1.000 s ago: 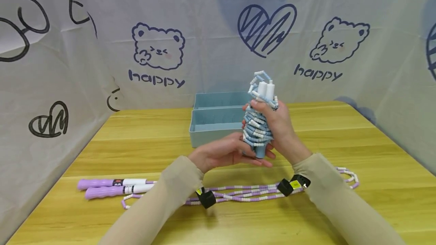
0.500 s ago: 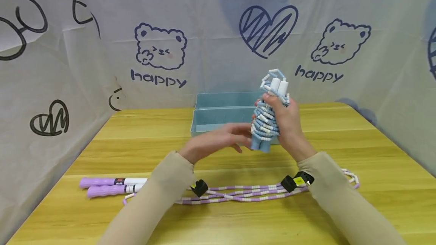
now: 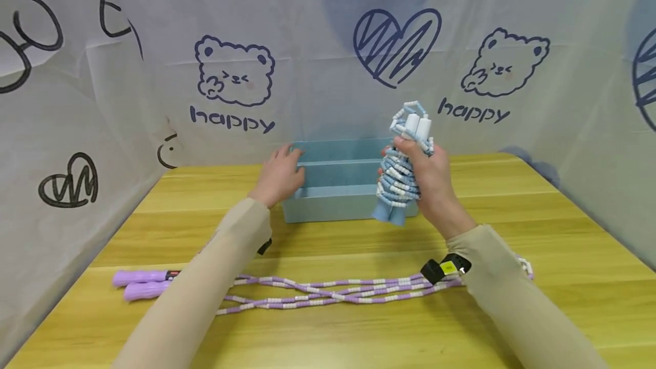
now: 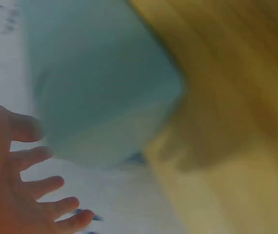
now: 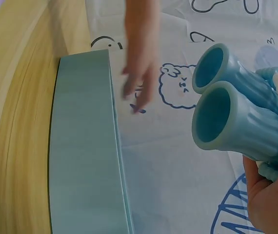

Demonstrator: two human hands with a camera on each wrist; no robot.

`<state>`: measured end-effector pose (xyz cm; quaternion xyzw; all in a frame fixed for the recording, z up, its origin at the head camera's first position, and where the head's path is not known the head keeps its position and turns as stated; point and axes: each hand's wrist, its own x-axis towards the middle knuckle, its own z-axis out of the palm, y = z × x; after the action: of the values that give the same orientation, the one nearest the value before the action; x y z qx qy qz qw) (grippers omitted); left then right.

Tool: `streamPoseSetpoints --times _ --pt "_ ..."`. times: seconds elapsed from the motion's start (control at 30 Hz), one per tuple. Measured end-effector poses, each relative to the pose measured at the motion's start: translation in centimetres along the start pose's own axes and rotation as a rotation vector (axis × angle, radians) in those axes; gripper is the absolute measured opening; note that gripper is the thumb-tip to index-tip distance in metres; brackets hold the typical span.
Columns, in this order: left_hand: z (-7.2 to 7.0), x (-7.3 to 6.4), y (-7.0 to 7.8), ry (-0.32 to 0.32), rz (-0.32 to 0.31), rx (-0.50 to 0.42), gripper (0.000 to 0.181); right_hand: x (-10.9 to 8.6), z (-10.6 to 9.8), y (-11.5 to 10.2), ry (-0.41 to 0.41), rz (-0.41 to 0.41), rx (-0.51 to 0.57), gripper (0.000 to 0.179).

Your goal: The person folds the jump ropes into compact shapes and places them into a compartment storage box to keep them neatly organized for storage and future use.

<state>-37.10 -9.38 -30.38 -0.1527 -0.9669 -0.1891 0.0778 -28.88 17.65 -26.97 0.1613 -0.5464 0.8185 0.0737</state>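
Note:
A blue-and-white beaded jump rope [image 3: 398,178], its cord wound round its two handles, is upright in my right hand [image 3: 435,181], which grips it above the table. In the right wrist view the hollow ends of the light-blue handles [image 5: 256,122] face the camera. My left hand [image 3: 279,175] is at the left end of a blue-grey divided box [image 3: 333,206], with fingers spread in the left wrist view. Whether the fingertips touch the box wall [image 4: 105,92] I cannot tell, as that view is blurred.
A purple-and-white beaded jump rope [image 3: 333,296] lies stretched across the front of the wooden table [image 3: 328,340]. Its purple handles [image 3: 146,290] are at the left, partly hidden by my left sleeve. A printed cloth [image 3: 318,84] hangs behind the box.
My left hand has let go of the wound rope's lower end and moved left and forward to the box. My right hand has shifted slightly right, still gripping the blue-and-white jump rope.

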Motion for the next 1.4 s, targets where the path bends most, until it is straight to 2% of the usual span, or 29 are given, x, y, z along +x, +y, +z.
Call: streamPoseSetpoints --times 0.17,0.37,0.5,0.7,0.83,1.07,1.27,1.33,1.4 --pt "2.0 1.1 -2.0 -0.089 -0.079 0.03 0.05 0.0 0.1 0.3 0.003 0.03 -0.011 0.03" --pt "2.8 1.5 -2.1 -0.185 -0.098 0.036 0.058 0.1 0.0 0.6 0.003 0.035 -0.056 0.032" --pt "2.7 1.5 -2.0 -0.205 -0.111 0.038 0.065 0.1 0.1 0.8 0.006 0.06 -0.085 0.036" --pt "2.8 1.5 -1.9 -0.215 -0.117 0.071 0.066 0.4 -0.2 1.1 0.028 0.128 -0.084 0.037" --pt "2.9 1.5 -1.9 -0.222 -0.119 0.075 0.066 0.8 -1.0 1.0 0.029 0.208 -0.018 0.033" --pt "3.1 1.5 -2.3 -0.21 -0.133 0.049 0.065 1.9 -2.4 0.7 0.013 0.32 0.164 0.03" --pt "2.9 1.6 -2.3 -0.198 -0.135 0.048 0.065 3.2 -3.3 0.4 -0.043 0.365 0.366 0.019" --pt "2.9 1.6 -2.3 -0.199 -0.13 0.042 0.065 4.0 -3.5 0.4 -0.085 0.373 0.433 0.012" --pt "3.0 1.6 -2.3 -0.204 -0.136 0.034 0.066 4.9 -3.5 0.3 -0.137 0.371 0.415 0.008"
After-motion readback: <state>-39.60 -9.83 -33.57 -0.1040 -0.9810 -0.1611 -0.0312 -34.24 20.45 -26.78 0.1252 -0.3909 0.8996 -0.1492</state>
